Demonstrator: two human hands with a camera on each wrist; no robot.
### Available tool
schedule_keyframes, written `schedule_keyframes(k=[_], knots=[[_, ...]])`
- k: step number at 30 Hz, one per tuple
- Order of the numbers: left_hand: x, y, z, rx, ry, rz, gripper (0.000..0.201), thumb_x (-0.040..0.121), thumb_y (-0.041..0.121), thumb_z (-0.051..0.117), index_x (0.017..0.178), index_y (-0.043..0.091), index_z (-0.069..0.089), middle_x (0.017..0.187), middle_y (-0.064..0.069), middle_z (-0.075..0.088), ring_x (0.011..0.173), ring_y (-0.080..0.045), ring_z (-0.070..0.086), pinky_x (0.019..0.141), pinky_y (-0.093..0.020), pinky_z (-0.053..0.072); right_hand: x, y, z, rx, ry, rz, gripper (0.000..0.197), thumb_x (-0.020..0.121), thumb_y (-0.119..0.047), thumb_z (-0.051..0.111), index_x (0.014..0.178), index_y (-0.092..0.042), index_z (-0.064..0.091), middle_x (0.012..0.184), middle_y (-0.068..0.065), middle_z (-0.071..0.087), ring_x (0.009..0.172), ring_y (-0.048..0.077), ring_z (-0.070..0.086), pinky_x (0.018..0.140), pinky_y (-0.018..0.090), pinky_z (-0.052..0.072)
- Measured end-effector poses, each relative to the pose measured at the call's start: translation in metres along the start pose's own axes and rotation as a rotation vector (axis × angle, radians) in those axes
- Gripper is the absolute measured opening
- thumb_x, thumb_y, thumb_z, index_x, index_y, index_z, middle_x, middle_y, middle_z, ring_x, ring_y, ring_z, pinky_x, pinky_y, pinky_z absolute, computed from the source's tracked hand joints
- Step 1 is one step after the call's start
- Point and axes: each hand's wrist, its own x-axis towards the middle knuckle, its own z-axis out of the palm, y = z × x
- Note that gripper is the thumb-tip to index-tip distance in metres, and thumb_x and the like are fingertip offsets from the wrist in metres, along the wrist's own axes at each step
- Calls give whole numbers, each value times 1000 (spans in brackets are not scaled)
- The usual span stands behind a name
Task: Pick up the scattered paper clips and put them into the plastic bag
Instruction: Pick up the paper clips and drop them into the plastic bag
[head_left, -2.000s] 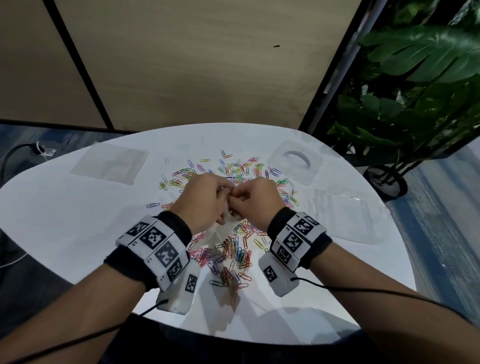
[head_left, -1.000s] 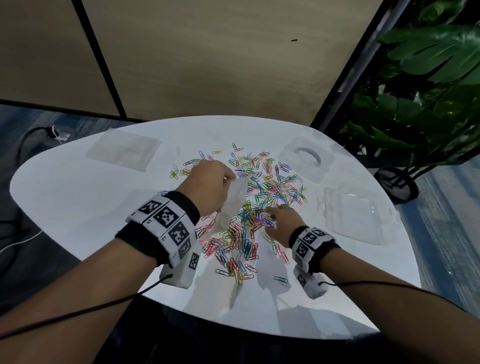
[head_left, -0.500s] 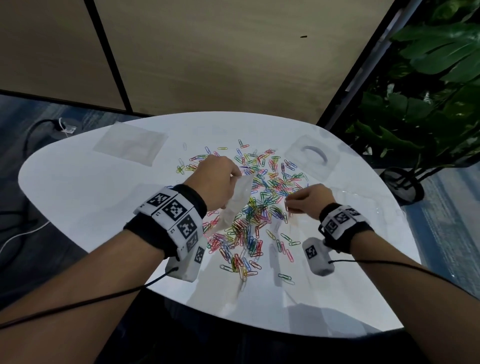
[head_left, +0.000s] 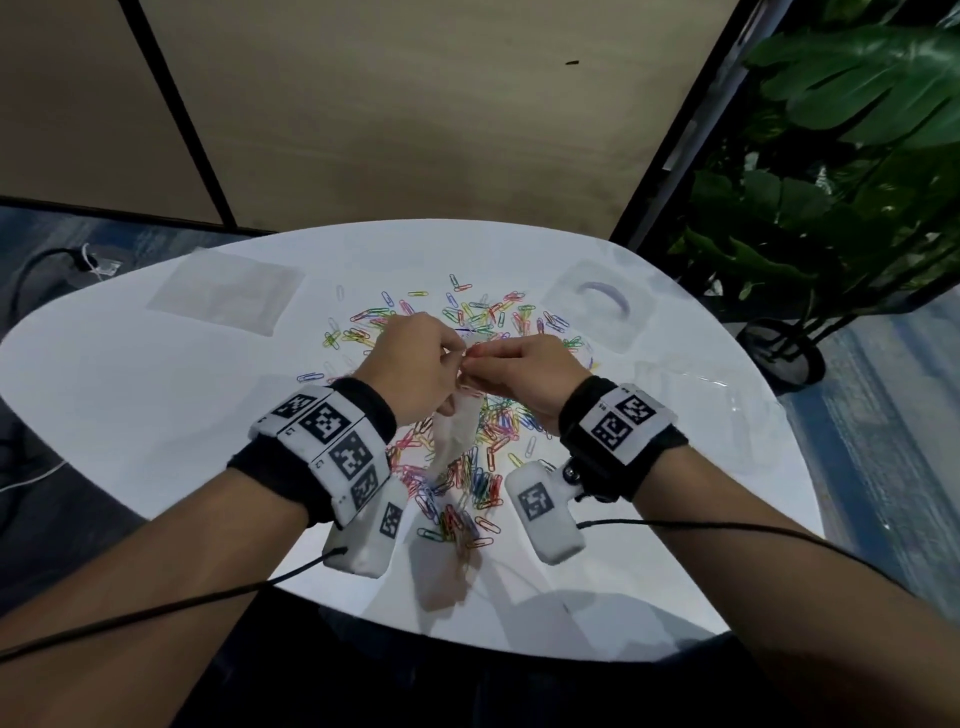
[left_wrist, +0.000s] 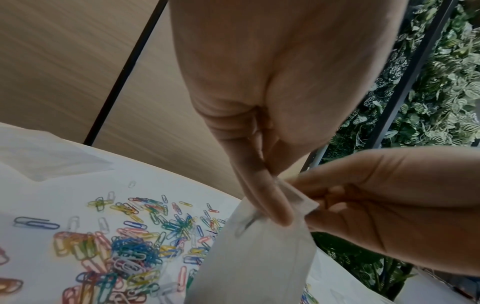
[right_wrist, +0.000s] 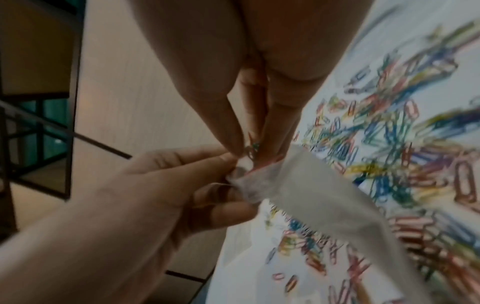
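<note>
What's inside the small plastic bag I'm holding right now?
One paper clip shows through the plastic bag near its mouth, by the left hand. The bag's lower part is cloudy, so any other contents can't be seen.

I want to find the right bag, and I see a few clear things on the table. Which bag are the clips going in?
Look at the white table, at the pile of clips in its middle. Above the pile, the left hand and right hand meet at the bag. It hangs from the fingers, while the other clear sheets lie flat.
</note>
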Motion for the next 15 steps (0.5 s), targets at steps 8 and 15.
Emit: schedule_keyframes(k=[8, 15], knots=[[-1, 3, 0, 33, 2, 49, 25, 99, 4, 51, 104, 7, 76, 80, -17, 76, 51, -15, 73, 56, -26, 62, -1, -4, 9, -747, 80, -272, 14, 80, -4, 67, 82, -13, 78, 70, 3, 70, 65, 17, 65, 57, 14, 48], [-1, -2, -7, 23, -1, 0, 25, 101, 6, 52, 118, 2, 70, 81, -18, 76, 51, -12, 72, 52, -18, 59, -21, -12, -8, -723, -114, -378, 29, 89, -2, 56, 103, -16, 77, 86, -6, 73, 77, 6, 70, 74, 15, 54]])
